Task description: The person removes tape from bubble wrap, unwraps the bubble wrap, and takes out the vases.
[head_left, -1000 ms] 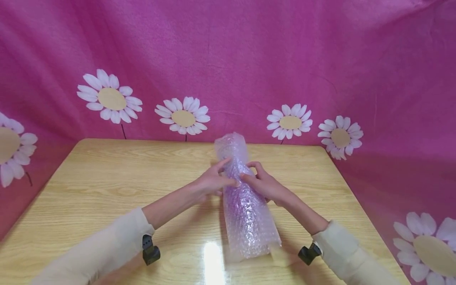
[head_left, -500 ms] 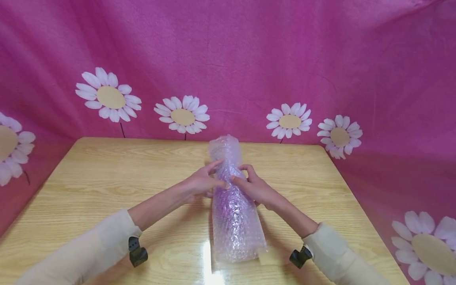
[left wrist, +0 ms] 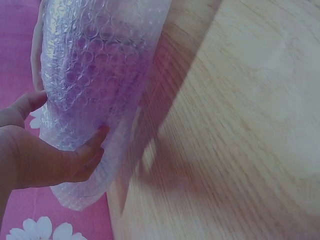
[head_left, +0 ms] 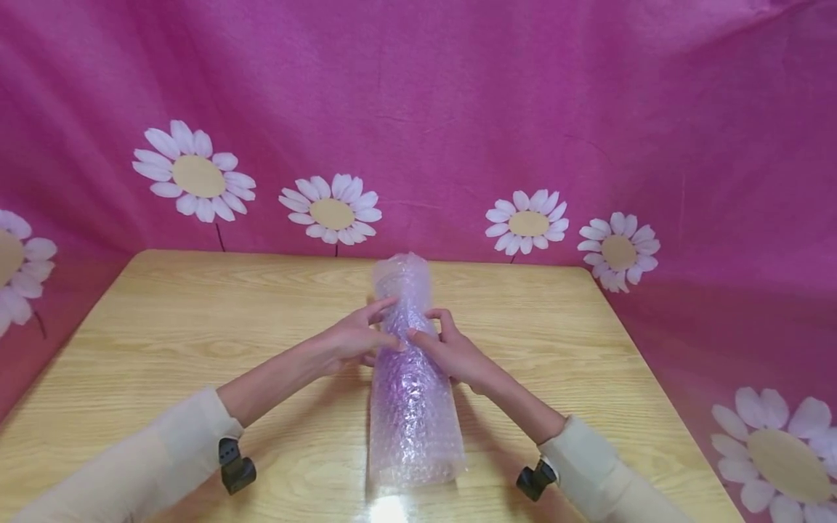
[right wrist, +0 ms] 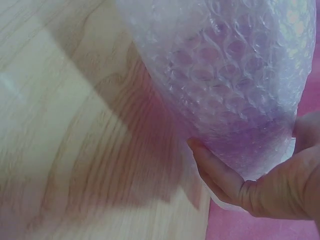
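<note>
A long roll of clear bubble wrap [head_left: 415,414] lies lengthwise on the table, with something purple showing through its layers. What is inside cannot be made out. My left hand [head_left: 353,340] grips the roll's left side around its middle, thumb on top and fingers down the side. From the right, my right hand [head_left: 458,354] holds it at about the same height, its thumb close to the left one. Fingers [left wrist: 92,150] curl along the wrap's side in the left wrist view. In the right wrist view, fingers [right wrist: 217,170] reach round the lower side of the bubble wrap.
The wooden table [head_left: 229,312] extends on both sides of the roll. A pink cloth [head_left: 431,109] with large white flowers hangs behind and beside it. Black wrist cameras [head_left: 237,468] are strapped at both cuffs. Light glares off the table's near edge.
Both hands and the bubble wrap roll have shifted left in the head view. The roll now points more nearly straight away, and its near end spreads less to the right.
</note>
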{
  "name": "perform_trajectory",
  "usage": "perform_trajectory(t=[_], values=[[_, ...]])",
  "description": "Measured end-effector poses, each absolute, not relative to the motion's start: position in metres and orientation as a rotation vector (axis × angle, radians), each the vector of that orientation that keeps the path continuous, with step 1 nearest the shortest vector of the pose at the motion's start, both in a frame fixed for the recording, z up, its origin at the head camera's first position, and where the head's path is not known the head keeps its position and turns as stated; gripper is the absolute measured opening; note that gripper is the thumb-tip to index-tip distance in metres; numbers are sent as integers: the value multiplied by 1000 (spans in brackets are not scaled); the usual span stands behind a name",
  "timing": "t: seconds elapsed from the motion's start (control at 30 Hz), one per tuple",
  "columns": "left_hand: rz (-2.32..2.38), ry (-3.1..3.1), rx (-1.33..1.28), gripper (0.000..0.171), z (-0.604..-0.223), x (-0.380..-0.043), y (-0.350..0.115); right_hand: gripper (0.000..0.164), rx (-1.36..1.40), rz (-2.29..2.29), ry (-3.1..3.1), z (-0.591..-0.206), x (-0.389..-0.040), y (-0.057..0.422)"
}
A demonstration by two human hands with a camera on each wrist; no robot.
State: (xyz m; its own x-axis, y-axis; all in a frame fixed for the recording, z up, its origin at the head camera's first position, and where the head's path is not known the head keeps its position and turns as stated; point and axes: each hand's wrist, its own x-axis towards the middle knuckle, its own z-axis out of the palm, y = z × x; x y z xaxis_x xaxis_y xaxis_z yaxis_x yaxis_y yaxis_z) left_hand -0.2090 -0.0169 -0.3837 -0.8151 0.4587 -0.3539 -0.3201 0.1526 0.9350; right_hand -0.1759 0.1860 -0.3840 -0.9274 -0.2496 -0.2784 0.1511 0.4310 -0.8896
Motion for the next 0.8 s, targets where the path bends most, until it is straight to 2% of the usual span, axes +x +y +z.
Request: perform_trajectory(t=[0.43,0.8], values=[[1704,1851,124,92,-388,-212,-22,54,-65,-1574,2273,-394,-176,180],[1693,1848,133,93,-391,-215,-22,57,-58,-1584,2274,-400,-176,180]])
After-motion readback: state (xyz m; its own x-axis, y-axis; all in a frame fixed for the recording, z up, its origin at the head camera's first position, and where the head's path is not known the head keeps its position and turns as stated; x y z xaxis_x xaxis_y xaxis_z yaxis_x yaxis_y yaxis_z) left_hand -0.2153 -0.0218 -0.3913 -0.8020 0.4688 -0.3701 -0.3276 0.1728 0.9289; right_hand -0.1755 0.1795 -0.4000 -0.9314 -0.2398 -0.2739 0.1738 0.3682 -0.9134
